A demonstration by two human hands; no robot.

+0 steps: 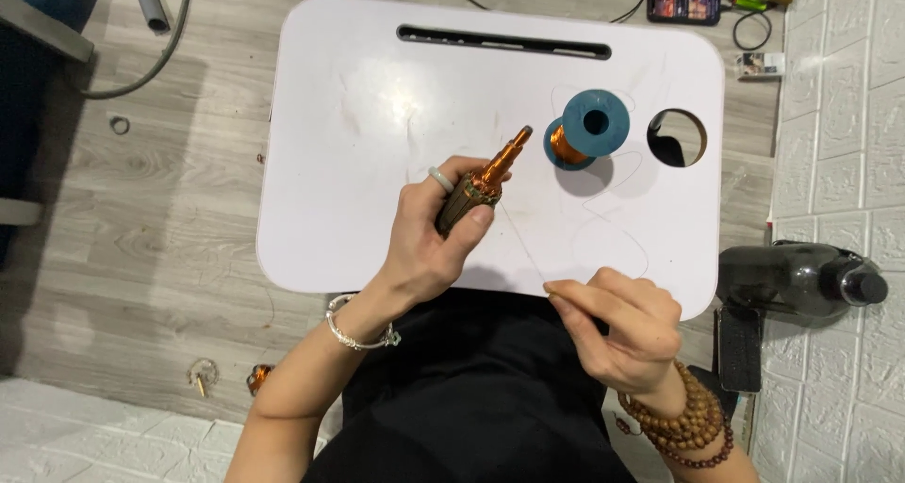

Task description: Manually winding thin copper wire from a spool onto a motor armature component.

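My left hand grips a motor armature with a dark grooved core and a copper-coloured shaft end, held tilted over the white lap table. My right hand pinches a thin wire at the table's near edge; the wire runs up to the armature. A teal spool wound with copper wire lies on its side on the table, just right of the armature's tip. A loose loop of wire curls on the table below the spool.
The table has a long slot at the back and a round cup hole at the right. A dark bottle lies on the floor at right beside a white brick wall. Cables and a small device sit behind the table.
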